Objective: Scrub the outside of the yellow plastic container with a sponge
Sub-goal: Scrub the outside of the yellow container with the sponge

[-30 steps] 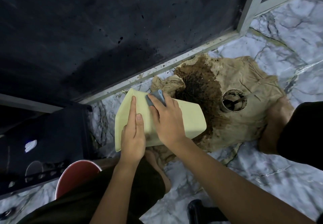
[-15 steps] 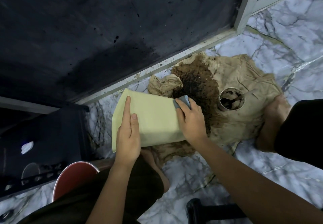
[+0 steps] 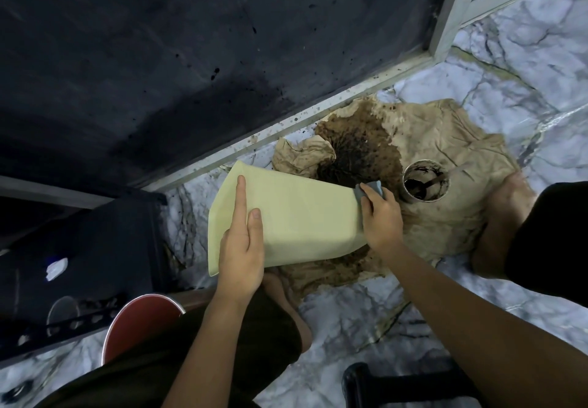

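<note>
The yellow container (image 3: 299,216) is held on its side, low over the marble floor (image 3: 366,318), with its wide end to the left and its narrow end to the right. It is steadied by the left hand (image 3: 243,245), which is laid flat on the wide end. The fingers of that hand are straight, and one long finger is stretched out toward the far edge. A small grey sponge (image 3: 369,189) is pinched in the right hand (image 3: 381,220). The fingers are curled around the sponge, and it is pressed against the narrow end of the container, at the top corner.

A dirty brown cloth (image 3: 445,159) is spread on the floor under and behind the container. A big dark stain (image 3: 359,149) is seen on the cloth. A small round cup (image 3: 426,185) with dark stuff and a stick in it is set on the cloth, just beside the right hand. A red bucket (image 3: 140,325) is seen low on the left, near the person's knee. A dark wall (image 3: 191,57) is seen behind everything.
</note>
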